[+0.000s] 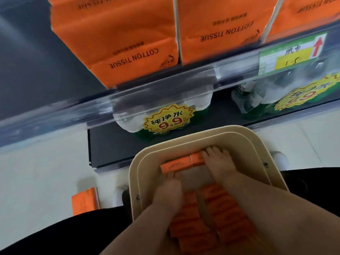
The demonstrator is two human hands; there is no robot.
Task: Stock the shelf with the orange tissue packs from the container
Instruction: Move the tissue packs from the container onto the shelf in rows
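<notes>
Orange tissue packs [217, 208] are stacked in the near half of the beige container [257, 150], into which both hands are lowered. A short row of packs [182, 163] is held at the far end — the right hand [219, 162] curled over one end, the left hand [170, 186] set against the other, its grip blurred beyond telling. Larger orange bundles [114, 34] are lined up on the shelf [55, 111] above.
</notes>
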